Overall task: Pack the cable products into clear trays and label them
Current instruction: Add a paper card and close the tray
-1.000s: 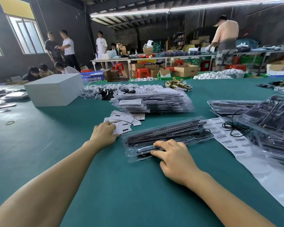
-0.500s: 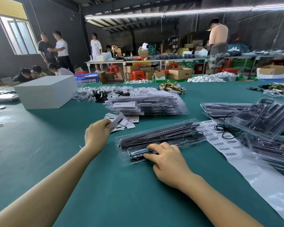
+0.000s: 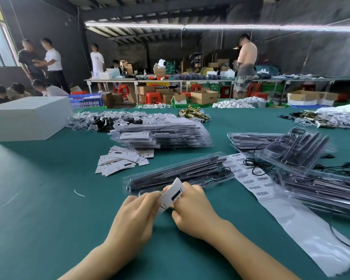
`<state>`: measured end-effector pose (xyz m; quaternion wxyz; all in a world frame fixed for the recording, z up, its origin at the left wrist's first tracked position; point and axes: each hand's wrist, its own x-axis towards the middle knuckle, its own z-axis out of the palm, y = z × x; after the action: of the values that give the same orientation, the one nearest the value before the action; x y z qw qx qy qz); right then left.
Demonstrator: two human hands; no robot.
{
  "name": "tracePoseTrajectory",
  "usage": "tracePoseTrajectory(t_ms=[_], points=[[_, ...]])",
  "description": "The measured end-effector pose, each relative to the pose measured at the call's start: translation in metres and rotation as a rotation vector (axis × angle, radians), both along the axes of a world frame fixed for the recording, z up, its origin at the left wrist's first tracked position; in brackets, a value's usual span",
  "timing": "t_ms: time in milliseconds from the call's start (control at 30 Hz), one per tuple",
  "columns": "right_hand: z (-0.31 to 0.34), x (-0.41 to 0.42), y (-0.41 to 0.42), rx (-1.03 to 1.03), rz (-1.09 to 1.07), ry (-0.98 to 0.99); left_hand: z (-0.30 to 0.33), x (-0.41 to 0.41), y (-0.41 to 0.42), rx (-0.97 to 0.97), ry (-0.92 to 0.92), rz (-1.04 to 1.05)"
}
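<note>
Closest in, both hands meet over the green surface [image 3: 38, 229] and share one small white label card [image 3: 171, 196] with a black bar printed on it. The left hand [image 3: 135, 217] has its fingers curled onto the card's lower left end, pinching it, and the right hand [image 3: 192, 207] holds the upper right end, fingers bent round it, so neither one is spread flat. The card sits tilted, just in front of the clear tray [image 3: 180, 174], which lies long-ways on the surface with dark cable parts packed inside; can't tell if the card touches the tray or not

Right of the tray there's a strip of barcode stickers [image 3: 253, 178] on shiny backing that runs toward the near right edge, with a thin black cord [image 3: 255, 164] looped on top of it. Further right, a messy heap of more clear trays [image 3: 297, 152], some tipped at angles. Left of the tray, a loose pile of the same white cards [image 3: 119, 160]. Behind that, a neat stack of filled trays [image 3: 164, 134], then little bagged bits [image 3: 109, 120] and some brass hardware [image 3: 194, 114]. A plain white box [image 3: 28, 118] sits far left. Way back, several people stand or crouch around long tables, cartons and red stools
</note>
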<state>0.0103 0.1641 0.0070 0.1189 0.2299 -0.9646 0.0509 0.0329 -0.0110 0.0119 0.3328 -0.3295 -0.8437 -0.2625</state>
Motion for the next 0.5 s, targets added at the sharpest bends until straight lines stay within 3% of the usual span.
tracePoseTrajectory(t_ms=[133,400,500], points=[[-0.001,-0.001,0.004,-0.069,0.044,-0.003,-0.002,0.008,-0.007,-0.143,0.097,-0.075],[0.000,-0.006,0.007,-0.175,0.001,-0.054,0.005,0.013,-0.010,-0.082,-0.162,-0.005],[0.000,-0.006,0.009,-0.087,0.054,-0.047,0.004,0.005,-0.018,-0.270,-0.271,-0.148]])
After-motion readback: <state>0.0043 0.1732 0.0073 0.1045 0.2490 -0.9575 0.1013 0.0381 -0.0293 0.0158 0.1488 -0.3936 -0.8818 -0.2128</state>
